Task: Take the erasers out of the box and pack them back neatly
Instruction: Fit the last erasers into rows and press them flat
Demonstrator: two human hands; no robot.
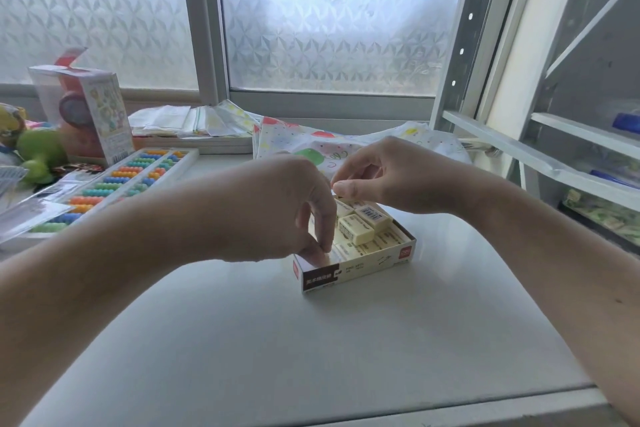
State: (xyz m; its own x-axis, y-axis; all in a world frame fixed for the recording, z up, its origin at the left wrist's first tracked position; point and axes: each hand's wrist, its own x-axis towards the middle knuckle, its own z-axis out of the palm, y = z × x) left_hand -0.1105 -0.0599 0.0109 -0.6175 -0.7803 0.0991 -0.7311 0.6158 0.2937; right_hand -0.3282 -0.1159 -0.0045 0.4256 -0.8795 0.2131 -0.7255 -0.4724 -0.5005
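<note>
A small open cardboard box [360, 269] with a dark label sits on the white table [311, 340]. It holds several cream-coloured erasers [356, 230], some lying flat, two tilted loosely on top. My left hand [277, 208] reaches into the box's near-left corner, fingertips pinched on an eraser there. My right hand [391, 173] hovers just above the far end of the box with thumb and forefinger pinched together; whether it holds anything I cannot tell.
A colourful abacus [128, 180] lies to the left, with a toy carton [93, 111] and green toy [38, 156] behind it. Patterned paper bags [311, 139] lie by the frosted window. A metal shelf [554, 156] stands at the right.
</note>
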